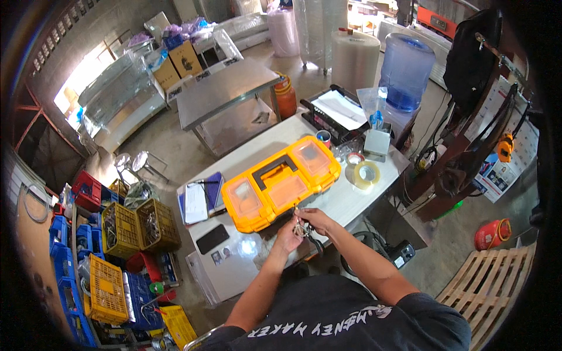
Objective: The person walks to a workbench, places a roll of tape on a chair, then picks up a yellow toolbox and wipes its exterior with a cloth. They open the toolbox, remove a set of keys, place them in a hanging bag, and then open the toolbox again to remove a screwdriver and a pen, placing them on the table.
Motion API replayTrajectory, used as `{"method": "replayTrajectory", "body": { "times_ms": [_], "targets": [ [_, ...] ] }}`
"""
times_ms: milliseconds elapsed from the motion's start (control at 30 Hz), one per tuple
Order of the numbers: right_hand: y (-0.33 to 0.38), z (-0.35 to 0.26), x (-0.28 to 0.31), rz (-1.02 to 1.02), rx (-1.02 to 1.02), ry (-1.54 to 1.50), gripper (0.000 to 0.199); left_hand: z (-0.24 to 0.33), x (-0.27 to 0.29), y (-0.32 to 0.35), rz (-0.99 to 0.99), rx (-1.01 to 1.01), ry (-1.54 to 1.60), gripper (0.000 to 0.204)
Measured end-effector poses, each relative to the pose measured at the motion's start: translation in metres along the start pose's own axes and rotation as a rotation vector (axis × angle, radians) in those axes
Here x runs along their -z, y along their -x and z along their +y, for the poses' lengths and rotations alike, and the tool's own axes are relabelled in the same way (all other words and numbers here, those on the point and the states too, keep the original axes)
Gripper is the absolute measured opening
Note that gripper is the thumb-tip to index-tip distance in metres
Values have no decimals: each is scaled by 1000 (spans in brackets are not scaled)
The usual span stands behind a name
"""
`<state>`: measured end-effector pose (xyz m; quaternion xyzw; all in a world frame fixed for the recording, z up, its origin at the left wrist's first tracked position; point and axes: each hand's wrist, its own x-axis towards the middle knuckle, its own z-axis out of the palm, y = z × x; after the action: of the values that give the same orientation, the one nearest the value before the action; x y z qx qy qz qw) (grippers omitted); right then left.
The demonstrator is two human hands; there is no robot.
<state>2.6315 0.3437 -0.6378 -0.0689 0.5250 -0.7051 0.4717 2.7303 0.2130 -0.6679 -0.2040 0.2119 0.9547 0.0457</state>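
Observation:
My left hand (287, 238) and my right hand (312, 219) meet just in front of a yellow toolbox (281, 181) with a black handle and clear lid compartments, which lies shut on a white table (345, 202). Both hands pinch a small metal part (300, 228) between the fingers; its exact kind is too small to tell.
On the table lie a black phone (212, 238), a blue notebook with paper (199, 202), tape rolls (366, 174) and a black tray of papers (336, 111). Yellow and blue crates (117, 234) stand left, a steel table (225, 90) behind, a water jug (405, 70) and a wooden pallet (492, 281) right.

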Motion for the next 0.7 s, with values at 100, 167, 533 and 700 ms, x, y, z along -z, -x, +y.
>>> {"method": "replayTrajectory", "body": {
  "times_ms": [100,167,533,700],
  "targets": [
    [-3,7,4,-3,16,20,27,-5,-1,7,79,-334,-575,18],
    [-6,16,3,63,-1,25,26,-4,-3,17,343,-637,-1351,24],
    [72,-45,-43,397,337,882,46,16,-20,22,241,-303,-803,35],
    [215,-153,-121,-120,725,729,36,10,-21,21,164,-848,-1557,29]
  ]
}}
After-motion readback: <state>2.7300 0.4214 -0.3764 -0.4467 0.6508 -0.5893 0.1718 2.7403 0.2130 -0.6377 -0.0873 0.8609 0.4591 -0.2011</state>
